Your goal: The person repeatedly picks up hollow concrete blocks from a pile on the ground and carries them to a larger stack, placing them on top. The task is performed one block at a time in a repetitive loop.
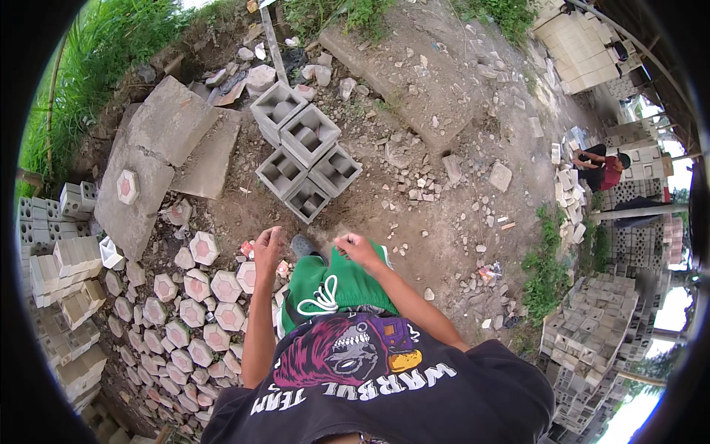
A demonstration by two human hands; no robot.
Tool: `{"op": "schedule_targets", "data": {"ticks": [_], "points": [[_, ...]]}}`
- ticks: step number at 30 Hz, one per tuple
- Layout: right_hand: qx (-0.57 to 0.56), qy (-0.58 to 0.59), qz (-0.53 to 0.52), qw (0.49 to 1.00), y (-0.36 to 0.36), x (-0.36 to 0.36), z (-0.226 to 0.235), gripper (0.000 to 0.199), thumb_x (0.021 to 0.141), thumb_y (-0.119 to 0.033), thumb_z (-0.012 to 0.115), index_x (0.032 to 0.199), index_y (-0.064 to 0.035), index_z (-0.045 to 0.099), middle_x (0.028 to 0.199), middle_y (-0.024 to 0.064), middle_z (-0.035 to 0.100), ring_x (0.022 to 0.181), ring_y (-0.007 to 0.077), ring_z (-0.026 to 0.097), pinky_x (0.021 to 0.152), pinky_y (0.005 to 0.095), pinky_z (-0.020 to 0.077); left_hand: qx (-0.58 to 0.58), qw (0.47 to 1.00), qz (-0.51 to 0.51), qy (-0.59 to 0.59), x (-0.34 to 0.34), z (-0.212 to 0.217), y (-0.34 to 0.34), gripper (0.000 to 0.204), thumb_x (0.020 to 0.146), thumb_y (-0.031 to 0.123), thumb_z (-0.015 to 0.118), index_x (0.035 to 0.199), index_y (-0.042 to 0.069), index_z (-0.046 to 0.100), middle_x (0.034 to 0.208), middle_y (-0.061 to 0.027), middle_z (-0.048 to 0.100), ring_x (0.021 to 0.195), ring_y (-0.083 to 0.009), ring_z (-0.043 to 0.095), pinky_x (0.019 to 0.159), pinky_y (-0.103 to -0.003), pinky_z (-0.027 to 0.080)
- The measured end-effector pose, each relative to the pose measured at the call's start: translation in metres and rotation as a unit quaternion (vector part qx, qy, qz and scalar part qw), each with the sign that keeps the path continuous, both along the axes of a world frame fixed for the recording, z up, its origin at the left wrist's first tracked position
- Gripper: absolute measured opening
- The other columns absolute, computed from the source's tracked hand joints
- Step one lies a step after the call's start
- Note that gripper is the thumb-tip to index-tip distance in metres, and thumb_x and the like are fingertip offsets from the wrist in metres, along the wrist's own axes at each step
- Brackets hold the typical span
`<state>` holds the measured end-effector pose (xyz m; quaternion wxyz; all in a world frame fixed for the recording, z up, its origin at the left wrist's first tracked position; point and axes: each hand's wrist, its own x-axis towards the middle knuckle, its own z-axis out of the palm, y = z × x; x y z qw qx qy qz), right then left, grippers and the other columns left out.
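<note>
My left hand (268, 246) is raised in front of my body, its fingers loosely curled with nothing visible in them. To its right, my right hand (358, 249) hovers over my green shorts (307, 285), fingers bent inward and no object showing. Neither hand touches anything. Just ahead of both stands a stack of grey hollow concrete blocks (311, 135), their cavities facing up. A shoe (303, 246) shows on the ground between my hands, short of the stack.
Hexagonal pavers (225, 286) cover the ground at left, near cracked concrete slabs (168, 122). More blocks (78, 255) are piled at far left and block stacks (592, 314) at right. Rubble (418, 181) litters the dirt. A person in red (610, 172) crouches at far right.
</note>
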<state>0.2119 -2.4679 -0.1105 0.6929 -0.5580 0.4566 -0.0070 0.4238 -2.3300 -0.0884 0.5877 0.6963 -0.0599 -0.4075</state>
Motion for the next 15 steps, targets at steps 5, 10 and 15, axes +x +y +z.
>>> {"op": "schedule_targets", "data": {"ticks": [5, 10, 15], "points": [[0.025, 0.022, 0.03, 0.999, -0.009, 0.026, -0.018, 0.031, 0.089, -0.033, 0.062, 0.092, -0.0019, 0.062, 0.083, 0.0036, 0.064, 0.072, 0.0105, 0.058, 0.066, 0.0253, 0.0468, 0.039, 0.997, 0.03, 0.061, 0.01, -0.04, 0.008, 0.03, 0.092, 0.029, 0.059, 0.099, 0.0, 0.063, 0.075, -0.0014, 0.058, 0.059, -0.0064, 0.048, 0.054, -0.022, 0.039], [0.036, 0.032, 0.036, 0.998, -0.034, 0.056, -0.031, 0.031, 0.089, -0.03, 0.062, 0.091, 0.0002, 0.063, 0.08, 0.0046, 0.065, 0.071, 0.0105, 0.059, 0.066, 0.0243, 0.0468, 0.128, 0.988, 0.015, 0.088, 0.01, -0.048, -0.003, 0.032, 0.092, 0.03, 0.057, 0.103, 0.001, 0.063, 0.077, -0.0044, 0.062, 0.061, -0.0087, 0.053, 0.057, -0.024, 0.042], [0.074, 0.039, 0.065, 0.994, -0.07, 0.072, -0.04, 0.033, 0.09, -0.036, 0.06, 0.094, -0.0036, 0.061, 0.09, 0.0058, 0.065, 0.082, 0.0133, 0.06, 0.072, 0.0284, 0.0481, 0.14, 0.988, -0.015, 0.066, 0.014, -0.077, -0.016, 0.037, 0.09, 0.037, 0.06, 0.102, 0.002, 0.062, 0.075, -0.0018, 0.059, 0.061, -0.0071, 0.052, 0.057, -0.022, 0.042]]}}
